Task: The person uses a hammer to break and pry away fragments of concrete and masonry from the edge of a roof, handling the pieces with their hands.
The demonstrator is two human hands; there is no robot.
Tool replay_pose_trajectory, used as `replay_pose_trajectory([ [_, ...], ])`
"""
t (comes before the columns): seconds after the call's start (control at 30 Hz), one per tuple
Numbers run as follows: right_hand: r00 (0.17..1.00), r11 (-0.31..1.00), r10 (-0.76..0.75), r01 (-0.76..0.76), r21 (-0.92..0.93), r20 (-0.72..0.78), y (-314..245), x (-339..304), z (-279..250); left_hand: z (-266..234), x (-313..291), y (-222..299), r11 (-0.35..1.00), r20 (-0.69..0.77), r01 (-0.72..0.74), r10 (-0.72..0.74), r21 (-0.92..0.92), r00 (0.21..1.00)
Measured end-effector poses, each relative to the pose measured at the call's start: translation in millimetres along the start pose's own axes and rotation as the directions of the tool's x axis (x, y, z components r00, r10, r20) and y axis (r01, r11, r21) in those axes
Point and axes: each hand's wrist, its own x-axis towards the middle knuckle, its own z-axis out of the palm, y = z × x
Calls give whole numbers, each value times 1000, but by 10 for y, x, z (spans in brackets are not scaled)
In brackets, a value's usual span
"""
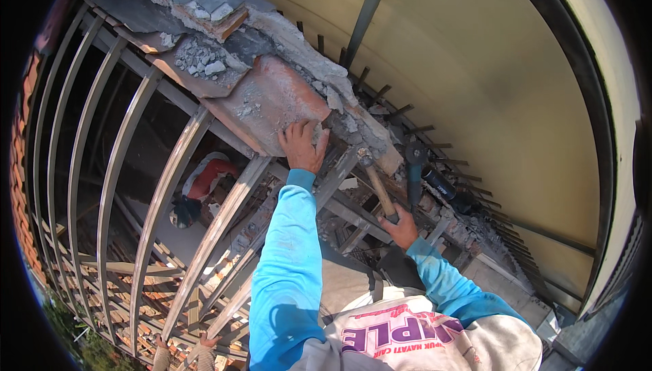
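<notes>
My left hand point(303, 148) rests with fingers spread on the lower right end of a dusty reddish roof tile point(272, 93); nothing shows gripped in it. To its right, my right hand point(402, 227) is closed around the wooden handle of a hammer point(380, 191). The hammer's head lies up against the broken edge of a mortar ridge point(373, 133). Grey rubble point(204, 59) covers the neighbouring tiles. A teal and black power tool point(435, 179) lies along the wall just beyond my right hand.
Bare rafters point(180, 160) run down the left, with open gaps between them. Below, a person in red point(209, 175) is seen through a gap. Another person's hands point(207, 341) touch the rafters at lower left. Short rods point(421, 128) stick out beside the large yellowish panel point(489, 79).
</notes>
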Motion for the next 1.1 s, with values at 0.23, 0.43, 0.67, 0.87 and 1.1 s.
replay_pose_trajectory([
  [0.23, 1000, 996, -13, 16, -89, 27, -168, 195, -110, 224, 277, 80, 976, -198, -32, -11, -214, 980],
  [0.43, 998, 999, -49, 49, -2, -36, -295, 141, -163, 378, 626, 322, 998, -113, 64, -62, 14, 992],
  [0.67, 997, 1000, 7, -6, 13, -77, 247, -71, -189, 481, -148, 509, 988, 224, -151, 138, 43, 965],
  [0.87, 990, 990, 141, -141, -32, 1, 340, -270, -300, 908, -771, 143, 908, 388, 392, -312, -148, 867],
  [1.1, 994, 988, 92, -98, -117, -51, 783, -441, -179, 891, -837, 163, 891, 384, 307, -169, -333, 908],
])
